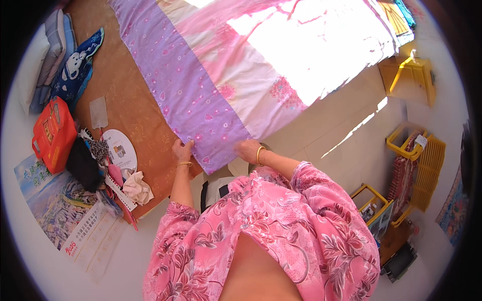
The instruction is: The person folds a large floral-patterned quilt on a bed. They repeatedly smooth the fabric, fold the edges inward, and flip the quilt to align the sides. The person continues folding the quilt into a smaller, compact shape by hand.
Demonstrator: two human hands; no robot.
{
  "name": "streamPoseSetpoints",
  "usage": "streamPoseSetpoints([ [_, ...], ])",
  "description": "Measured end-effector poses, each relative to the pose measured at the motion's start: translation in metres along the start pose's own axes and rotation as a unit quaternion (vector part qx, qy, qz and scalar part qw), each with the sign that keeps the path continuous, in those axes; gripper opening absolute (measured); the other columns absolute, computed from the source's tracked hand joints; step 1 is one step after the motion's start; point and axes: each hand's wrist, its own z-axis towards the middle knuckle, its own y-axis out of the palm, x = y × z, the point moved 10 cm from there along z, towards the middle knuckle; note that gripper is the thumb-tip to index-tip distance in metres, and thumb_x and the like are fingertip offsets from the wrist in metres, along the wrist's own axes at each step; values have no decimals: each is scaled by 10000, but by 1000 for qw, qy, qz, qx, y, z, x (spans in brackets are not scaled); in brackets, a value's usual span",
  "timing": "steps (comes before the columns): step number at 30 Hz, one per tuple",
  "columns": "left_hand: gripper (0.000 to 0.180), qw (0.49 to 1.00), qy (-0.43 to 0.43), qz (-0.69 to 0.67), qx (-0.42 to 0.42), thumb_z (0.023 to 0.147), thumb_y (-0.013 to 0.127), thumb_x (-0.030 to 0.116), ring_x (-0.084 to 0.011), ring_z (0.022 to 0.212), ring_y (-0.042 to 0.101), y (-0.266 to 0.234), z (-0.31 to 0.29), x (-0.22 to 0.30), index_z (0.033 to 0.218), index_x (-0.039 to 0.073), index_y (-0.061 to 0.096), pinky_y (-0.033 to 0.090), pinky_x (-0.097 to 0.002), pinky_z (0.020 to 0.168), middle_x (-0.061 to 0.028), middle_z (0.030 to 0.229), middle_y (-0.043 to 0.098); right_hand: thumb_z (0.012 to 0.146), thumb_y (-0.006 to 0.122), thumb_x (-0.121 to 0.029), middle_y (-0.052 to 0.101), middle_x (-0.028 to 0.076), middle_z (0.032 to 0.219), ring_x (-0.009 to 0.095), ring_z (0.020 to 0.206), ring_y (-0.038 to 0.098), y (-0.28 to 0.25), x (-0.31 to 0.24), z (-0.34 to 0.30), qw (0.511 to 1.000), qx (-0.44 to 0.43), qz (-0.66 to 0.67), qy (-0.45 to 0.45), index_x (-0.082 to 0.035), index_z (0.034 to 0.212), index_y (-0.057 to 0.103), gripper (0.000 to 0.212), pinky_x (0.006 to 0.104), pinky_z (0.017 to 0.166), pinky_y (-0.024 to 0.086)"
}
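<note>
Your left hand (182, 150) pinches the left edge of the cover (183, 83) between thumb and fingers, and your right hand (247, 150) is curled in a grip on its near edge, fingertips partly hidden. The near corner of its purple band hangs between your hands, while the rest of the cover stretches away to the far side, pink and white, with bright sunlight on its right. To its left lies the brown sheet (135, 90). At the left edge of that sheet leans a red bag (54, 133) with a handle; you cannot tell from here what is in it. Just beside it sit a black cloth (83, 163), a round white fan (123, 145) and, nearer you, a crumpled pale pink cloth (137, 188). Pillows (52, 42) and a blue cloth (75, 67) lie farther off on the left. Across on the right, a yellow basket (384, 192) contains small grey and white things too small to tell. Beyond it, a red patterned cloth (403, 175) lies against a yellow slatted piece (429, 173).
</note>
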Motion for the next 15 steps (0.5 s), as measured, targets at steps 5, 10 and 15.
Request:
streamPoseSetpoints([
  [5,255,987,49,139,56,662,734,71,-107,511,398,-11,-18,2,579,6,502,377,-301,480,-5,560,469,825,533,-161,627,110,929,291,901,602,-37,27,-1,994,92,-1,-58,-100,928,618,146,408,764,479],
  [10,122,988,-89,-110,53,754,680,43,-104,535,453,-3,-32,-5,736,27,561,404,-260,494,21,675,525,808,545,-115,592,111,929,293,899,594,-77,50,-2,991,129,-11,-35,-97,955,625,168,403,777,477],
  [15,208,957,-207,-204,-9,765,670,64,-177,707,574,52,-92,40,938,-3,578,490,-322,671,-56,885,600,808,544,-118,580,123,948,306,917,590,-64,78,5,994,107,-10,-5,-87,958,618,170,403,785,475],
])
